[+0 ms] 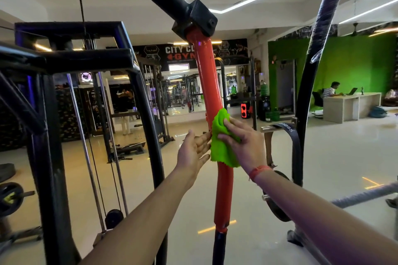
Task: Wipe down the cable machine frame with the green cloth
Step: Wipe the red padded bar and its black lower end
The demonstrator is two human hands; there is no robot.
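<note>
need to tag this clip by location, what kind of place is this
A gym, almost certainly. The wall banner reads "GYM", a cable machine frame with pulleys stands on the left, and a weight plate sits low at the left edge. The right hand presses a green cloth on an orange post.

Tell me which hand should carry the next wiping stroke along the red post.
Right. The right hand already presses the green cloth flat against the red post, fingers spread over it. The left hand is open beside the post, only its fingertips near the cloth's edge.
</note>
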